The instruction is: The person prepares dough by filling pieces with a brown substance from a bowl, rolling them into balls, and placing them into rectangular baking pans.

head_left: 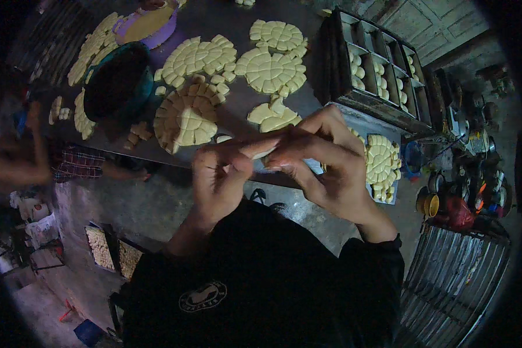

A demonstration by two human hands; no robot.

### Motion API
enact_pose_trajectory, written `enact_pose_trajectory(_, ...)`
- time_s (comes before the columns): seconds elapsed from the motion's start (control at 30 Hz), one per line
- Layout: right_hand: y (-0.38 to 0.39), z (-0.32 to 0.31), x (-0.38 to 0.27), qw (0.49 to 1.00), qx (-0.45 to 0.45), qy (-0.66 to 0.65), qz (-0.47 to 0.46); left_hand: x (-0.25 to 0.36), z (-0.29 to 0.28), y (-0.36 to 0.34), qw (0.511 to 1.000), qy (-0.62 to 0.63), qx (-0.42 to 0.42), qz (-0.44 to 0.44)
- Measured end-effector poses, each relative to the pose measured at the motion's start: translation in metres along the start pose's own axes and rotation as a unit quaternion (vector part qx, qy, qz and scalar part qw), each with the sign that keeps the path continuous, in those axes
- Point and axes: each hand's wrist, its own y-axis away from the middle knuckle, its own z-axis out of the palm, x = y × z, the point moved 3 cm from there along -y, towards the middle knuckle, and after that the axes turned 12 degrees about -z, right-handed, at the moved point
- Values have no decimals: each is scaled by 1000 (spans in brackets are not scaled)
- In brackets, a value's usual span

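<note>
Cream-coloured piece of dough (264,152) is right in the middle of it all, up over the near edge of the bench (312,87), with fingers from both sides on it. Left hand (220,177) is curled, thumb and index pinching at it, and the right hand (327,162) has its fingertips closed on the other end, so yeah, both gripping the same bit. Most of that piece is hidden by the fingers, so I can't tell its full shape.

Bench is dark and pretty loaded: a half-shadowed dough round (188,119) just beyond the left hand, cut into chunks, plus a bigger cut round (271,71) straight ahead. Further left there's a green tub (145,87) with a dark inside, and a purple basin (163,38) behind it with something tan in it. Over on the right sits a divided wooden-looking box (383,111) with dough balls (383,81) in several compartments, and another cut round (379,158) just beside the right hand.

Someone else in plaid shorts (78,164) is off to the left, and two trays of small pale pieces (98,246) are down on the floor
</note>
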Motion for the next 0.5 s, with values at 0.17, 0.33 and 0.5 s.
enact_pose_trajectory(0.17,-12,21,12,974,93,-168,120,3,-20,-24,996,9,-54,-76)
enact_pose_trajectory(0.33,-56,50,38,996,-42,-54,59,-21,-59,-54,950,226,-8,-213)
enact_pose_trajectory(0.5,-66,96,89,993,-22,-9,115,-50,-105,-77,894,336,-19,-297)
